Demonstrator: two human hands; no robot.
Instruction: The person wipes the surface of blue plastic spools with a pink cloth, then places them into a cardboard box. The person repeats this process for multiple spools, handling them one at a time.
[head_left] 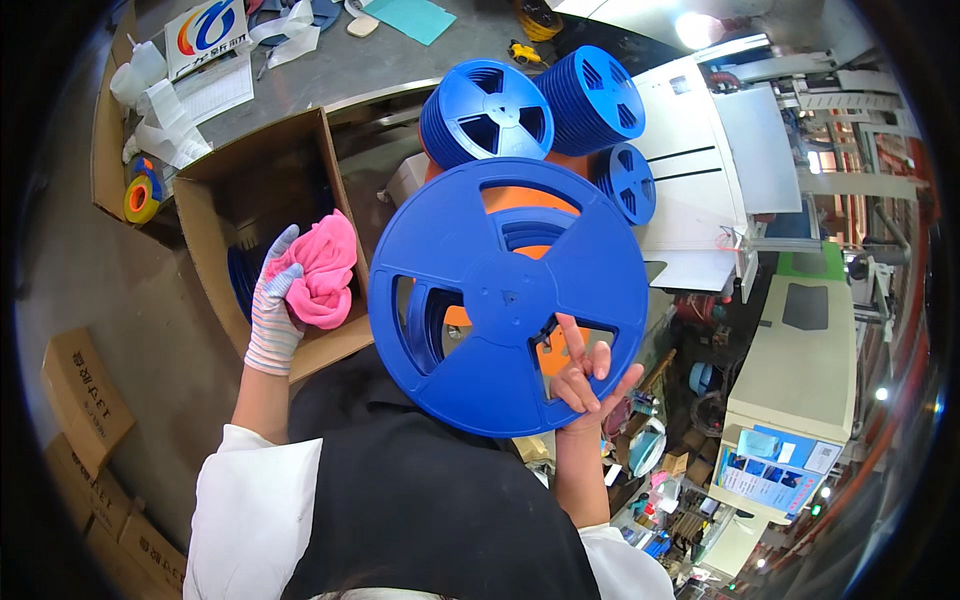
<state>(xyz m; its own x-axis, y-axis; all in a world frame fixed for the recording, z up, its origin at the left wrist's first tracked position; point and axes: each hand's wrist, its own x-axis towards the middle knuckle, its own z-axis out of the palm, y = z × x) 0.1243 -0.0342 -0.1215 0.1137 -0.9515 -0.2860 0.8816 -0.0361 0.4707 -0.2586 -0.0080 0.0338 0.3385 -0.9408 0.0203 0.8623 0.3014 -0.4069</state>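
My left hand, in a striped glove, is closed round a bunched pink cloth above the open cardboard box. My bare right hand grips a large blue plastic reel at its lower right, with fingers through one of the cut-out windows. The reel faces me, in front of my dark apron. Dark blue reels stand partly hidden inside the box, beside my left hand. Through the windows of the held reel, more blue reel parts show over an orange surface.
Beyond the held reel are a stack of blue reels, a second stack and a smaller one. Tape rolls and papers lie at the far left on a grey table. Closed cartons stand lower left; a pale machine stands right.
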